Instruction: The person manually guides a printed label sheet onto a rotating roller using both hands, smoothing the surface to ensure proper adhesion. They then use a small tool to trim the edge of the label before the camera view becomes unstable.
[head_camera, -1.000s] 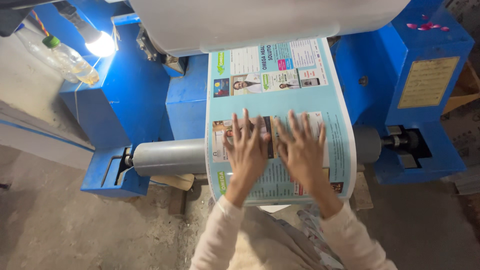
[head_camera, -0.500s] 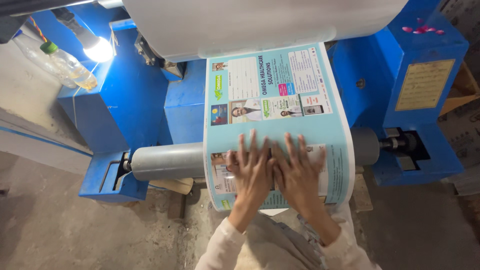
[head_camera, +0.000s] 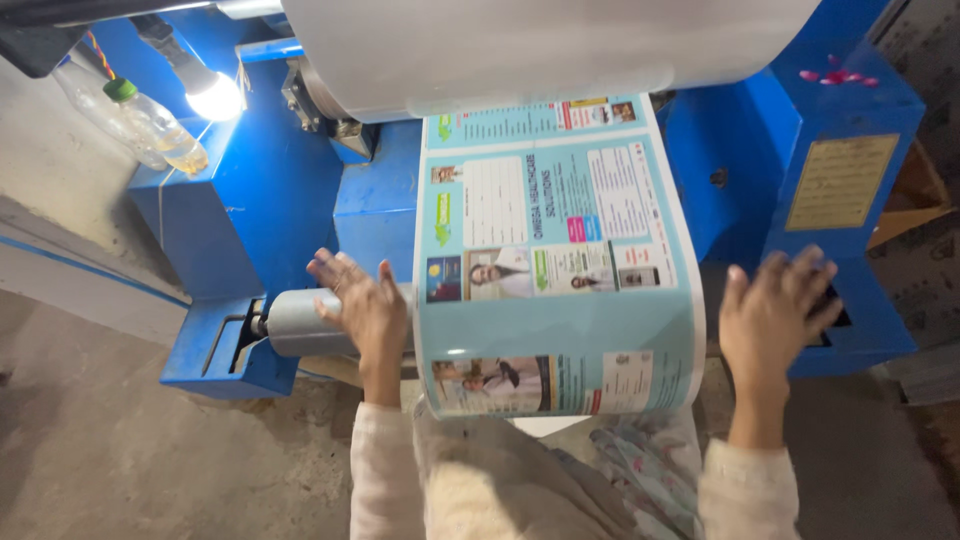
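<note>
Concrete floor (head_camera: 110, 470), blue machine frame (head_camera: 270, 200) ahead. Left hand (head_camera: 365, 310) open, fingers spread, on or just over the grey metal roller (head_camera: 300, 322), just left of the printed sheet (head_camera: 555, 260); contact unclear. Right hand (head_camera: 775, 315) open, fingers spread, holding nothing, just right of the sheet against the blue housing. Sheet hangs from the big white roll (head_camera: 540, 45) and curves over the roller between the hands. Lit bulb (head_camera: 215, 97) and plastic bottle (head_camera: 150, 120) upper left.
</note>
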